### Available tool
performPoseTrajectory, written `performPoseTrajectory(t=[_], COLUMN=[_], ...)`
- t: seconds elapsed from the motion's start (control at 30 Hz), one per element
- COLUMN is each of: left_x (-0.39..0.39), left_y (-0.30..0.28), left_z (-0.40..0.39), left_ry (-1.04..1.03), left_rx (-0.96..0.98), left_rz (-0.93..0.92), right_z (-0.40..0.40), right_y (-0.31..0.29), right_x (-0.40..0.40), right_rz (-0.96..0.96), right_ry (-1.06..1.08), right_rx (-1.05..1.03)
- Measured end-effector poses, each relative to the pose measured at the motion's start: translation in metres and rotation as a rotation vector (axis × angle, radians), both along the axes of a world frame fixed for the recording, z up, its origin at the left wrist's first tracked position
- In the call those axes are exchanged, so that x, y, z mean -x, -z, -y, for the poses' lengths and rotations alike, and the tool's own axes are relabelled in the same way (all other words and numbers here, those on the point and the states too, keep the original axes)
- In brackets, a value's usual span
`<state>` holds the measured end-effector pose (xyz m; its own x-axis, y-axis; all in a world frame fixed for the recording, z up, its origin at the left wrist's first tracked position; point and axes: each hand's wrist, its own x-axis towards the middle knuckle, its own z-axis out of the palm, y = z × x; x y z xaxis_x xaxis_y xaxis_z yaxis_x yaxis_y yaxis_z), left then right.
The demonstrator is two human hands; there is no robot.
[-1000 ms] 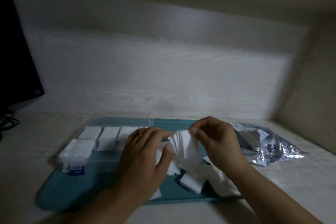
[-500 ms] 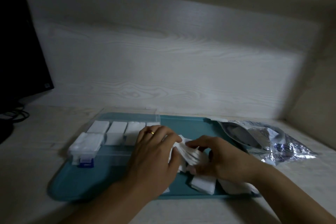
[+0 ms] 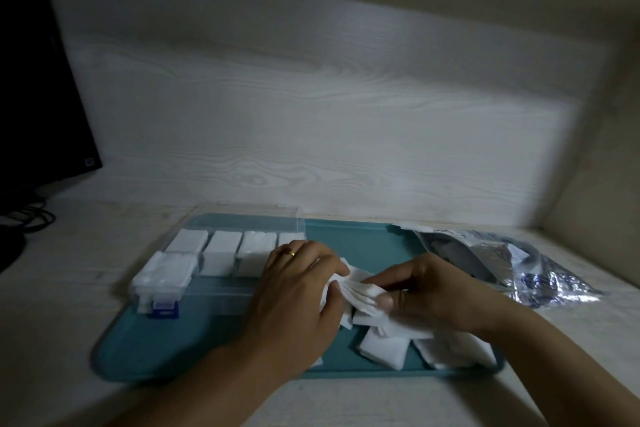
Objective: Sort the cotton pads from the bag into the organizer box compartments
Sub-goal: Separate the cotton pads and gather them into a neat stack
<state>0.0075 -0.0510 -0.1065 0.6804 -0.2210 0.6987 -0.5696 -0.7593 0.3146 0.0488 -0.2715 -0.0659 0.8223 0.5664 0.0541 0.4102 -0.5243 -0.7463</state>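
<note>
Lowered since before — both hands (image 3: 298, 291) (image 3: 433, 291) grip one fanned stack (image 3: 360, 291) (cotton pads).

Counts: 1 teal tray (image 3: 214, 350), centre frame. 1 clear organizer box (image 3: 221, 291) at its left; 5 filled compartments visible, rest hidden by a hand. 1 foil bag (image 3: 540, 274) at right. 2 hands, 1 gold ring (image 3: 292, 254). 1 dark monitor (image 3: 38, 107), upper left. Loose cotton pads (image 3: 382, 347), lower right of tray: overlapping, exact count unclear.
</note>
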Motion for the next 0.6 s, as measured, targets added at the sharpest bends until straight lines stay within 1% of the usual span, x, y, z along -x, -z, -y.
performPoseTrajectory(t=[0.13, 0.27, 0.43, 0.53, 0.6], left_x=[0.001, 0.002, -0.001, -0.001, -0.001], left_y=[-0.001, -0.001, -0.001, -0.001, -0.002], left_z=[0.0, 0.003, 0.002, 0.002, 0.001], left_ry=[0.023, 0.049, 0.039, 0.048, 0.051], left_rx=[-0.021, -0.1, -0.061, -0.034, 0.015], left_rz=[-0.013, 0.003, -0.007, 0.012, 0.045], right_z=[0.0, -0.003, -0.004, -0.007, -0.006], right_y=[0.002, 0.008, 0.011, 0.007, 0.0], right_x=[-0.001, -0.003, 0.001, 0.0, 0.001], right_rz=[-0.034, 0.022, 0.013, 0.082, 0.13], right_ry=[-0.016, 0.036, 0.01, 0.087, 0.165], right_rx=[-0.021, -0.026, -0.031, -0.019, -0.08])
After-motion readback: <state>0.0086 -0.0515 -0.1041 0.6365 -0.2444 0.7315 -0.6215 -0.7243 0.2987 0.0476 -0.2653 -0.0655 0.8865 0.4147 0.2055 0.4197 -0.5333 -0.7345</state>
